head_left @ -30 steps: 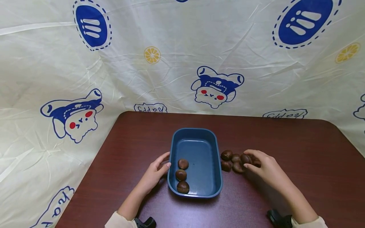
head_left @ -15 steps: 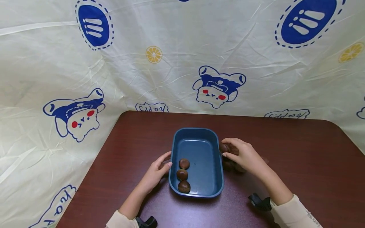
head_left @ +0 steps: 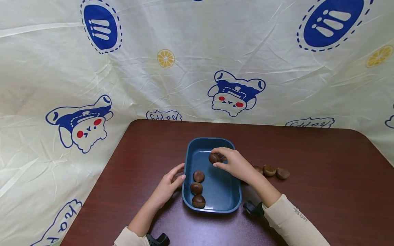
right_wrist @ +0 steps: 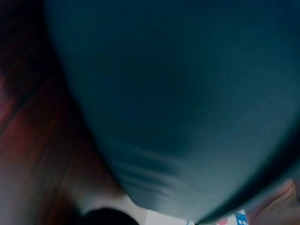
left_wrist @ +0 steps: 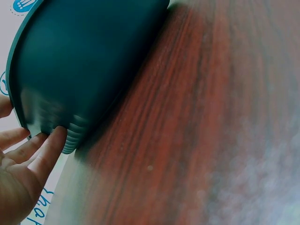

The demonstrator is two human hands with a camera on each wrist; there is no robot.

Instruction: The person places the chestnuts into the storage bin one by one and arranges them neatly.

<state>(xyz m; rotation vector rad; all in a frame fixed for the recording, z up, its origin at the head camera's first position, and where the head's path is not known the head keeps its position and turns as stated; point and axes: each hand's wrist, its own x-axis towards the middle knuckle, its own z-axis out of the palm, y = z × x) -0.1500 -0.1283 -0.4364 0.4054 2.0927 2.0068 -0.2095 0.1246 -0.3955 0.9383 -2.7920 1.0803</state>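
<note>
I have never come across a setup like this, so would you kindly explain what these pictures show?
There is no machine here: a person is working bare-handed. The widest picture comes from a camera worn on the head, looking forward and down. The other two come from cameras worn on the wrists; the right one's picture is blurred and mostly filled by the blue tray. That tray stands on a reddish-brown table, with a patterned sheet behind. Three brown nuts, apparently chestnuts, lie in the tray, and others lie on the table to its right. The right hand holds another nut over the tray's far part, while the left hand touches its left side.
</note>
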